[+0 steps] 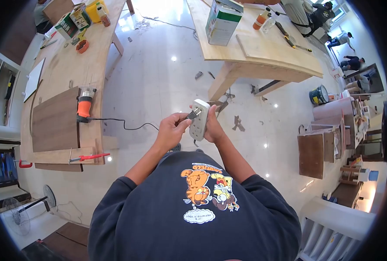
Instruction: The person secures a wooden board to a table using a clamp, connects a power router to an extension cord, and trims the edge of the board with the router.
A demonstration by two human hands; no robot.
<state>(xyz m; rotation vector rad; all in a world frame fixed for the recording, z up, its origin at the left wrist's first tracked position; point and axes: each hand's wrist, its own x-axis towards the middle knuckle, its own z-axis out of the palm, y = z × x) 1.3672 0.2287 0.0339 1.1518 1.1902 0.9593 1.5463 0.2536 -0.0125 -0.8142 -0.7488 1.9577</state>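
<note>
In front of my chest, my right hand grips a white power strip along its right side, its face with the sockets turned up. Between the thumb and fingers of my left hand is a black plug, its metal prongs at the upper sockets of the strip. A black cord runs from near my left hand to an orange trim router. That router lies on a dark brown board on the left workbench.
The left workbench carries cans, bottles and a red clamp. On the right bench are a tall tin, bottles and hand tools. Offcuts lie on the tiled floor. Several people work at the far right.
</note>
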